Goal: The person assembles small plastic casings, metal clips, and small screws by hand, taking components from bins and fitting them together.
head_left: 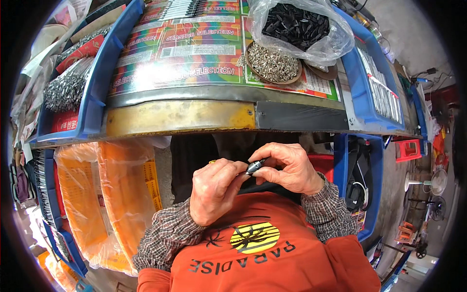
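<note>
Workbench (301,117), 12 o'clock | fan (439,181), 3 | plastic bag (340,43) crowding silvery metal parts (272,65), 1 | left hand (214,189), right hand (292,168) both pinching black piece (255,166)

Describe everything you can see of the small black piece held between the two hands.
The small black piece is short and elongated, with a glossy look, perhaps plastic, and a few pale spots. It slants up to the right, pinched by the fingers of the left hand and right hand, on the person's side of the table edge. The fingers partly hide its ends.
</note>
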A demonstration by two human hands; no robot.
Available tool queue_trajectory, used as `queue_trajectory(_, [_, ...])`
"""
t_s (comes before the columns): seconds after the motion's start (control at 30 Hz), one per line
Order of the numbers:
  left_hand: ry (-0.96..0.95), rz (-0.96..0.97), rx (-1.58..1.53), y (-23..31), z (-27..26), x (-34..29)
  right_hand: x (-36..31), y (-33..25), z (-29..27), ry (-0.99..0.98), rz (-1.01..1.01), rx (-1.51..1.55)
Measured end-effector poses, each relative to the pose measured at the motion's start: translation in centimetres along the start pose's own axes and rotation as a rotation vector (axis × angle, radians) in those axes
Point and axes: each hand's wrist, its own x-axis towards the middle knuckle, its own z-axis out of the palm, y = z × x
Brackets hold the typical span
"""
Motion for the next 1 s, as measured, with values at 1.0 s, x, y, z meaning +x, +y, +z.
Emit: queue_trajectory(1.0, [-0.008,-0.044,0.027,-0.2,1.1,-2.5,-2.3,1.9,1.6,0.027,-0.035,-0.106])
